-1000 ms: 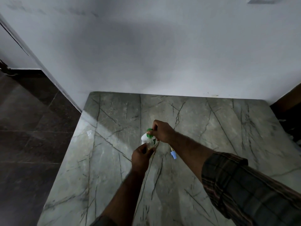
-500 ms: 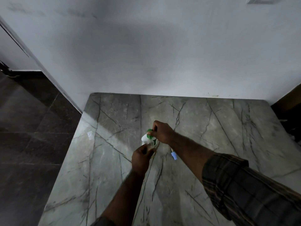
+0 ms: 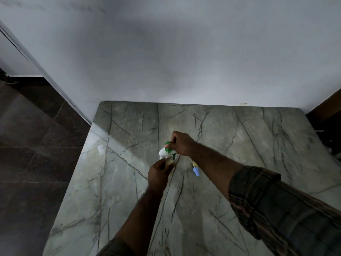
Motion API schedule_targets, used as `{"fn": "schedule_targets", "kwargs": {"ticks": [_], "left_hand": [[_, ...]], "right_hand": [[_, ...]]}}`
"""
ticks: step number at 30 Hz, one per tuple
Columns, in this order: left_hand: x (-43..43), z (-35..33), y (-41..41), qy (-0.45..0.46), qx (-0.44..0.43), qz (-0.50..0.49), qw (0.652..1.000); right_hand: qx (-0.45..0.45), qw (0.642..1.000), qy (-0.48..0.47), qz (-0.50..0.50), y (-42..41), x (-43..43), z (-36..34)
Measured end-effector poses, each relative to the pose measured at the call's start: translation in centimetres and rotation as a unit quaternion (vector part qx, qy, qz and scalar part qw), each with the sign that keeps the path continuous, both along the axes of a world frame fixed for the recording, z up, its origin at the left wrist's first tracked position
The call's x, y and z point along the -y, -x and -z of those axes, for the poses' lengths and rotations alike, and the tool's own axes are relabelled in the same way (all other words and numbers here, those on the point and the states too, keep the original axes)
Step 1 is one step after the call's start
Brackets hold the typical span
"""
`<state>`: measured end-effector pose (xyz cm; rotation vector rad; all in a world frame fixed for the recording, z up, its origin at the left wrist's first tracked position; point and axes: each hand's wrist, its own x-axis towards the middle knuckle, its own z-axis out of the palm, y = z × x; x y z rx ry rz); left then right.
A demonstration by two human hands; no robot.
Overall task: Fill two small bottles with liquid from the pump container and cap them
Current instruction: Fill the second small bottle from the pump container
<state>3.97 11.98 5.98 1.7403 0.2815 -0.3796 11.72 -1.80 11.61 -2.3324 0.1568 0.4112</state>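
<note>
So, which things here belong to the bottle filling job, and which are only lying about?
Job in hand:
- pump container, right hand on its green top
- bottle, held at the spout by the left hand
- blue-capped bottle, lying on the table

Lying about:
- small clear item at the table's left, too small to identify

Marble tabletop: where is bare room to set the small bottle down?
Bare: the far strip of the tabletop between the wall and the right hand; also the near-left stretch beside the left hand. Crowded at centre: pump container, small bottle, and the blue-capped bottle beside the right forearm.
</note>
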Motion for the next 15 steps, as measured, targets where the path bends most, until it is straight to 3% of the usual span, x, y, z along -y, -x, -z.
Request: {"fn": "schedule_targets", "kwargs": {"ticks": [15], "left_hand": [[0.00,0.13,-0.40,-0.024,0.024,0.009,0.999]], "right_hand": [[0.003,1.000,-0.010,-0.009,-0.48,0.51,-0.14]]}}
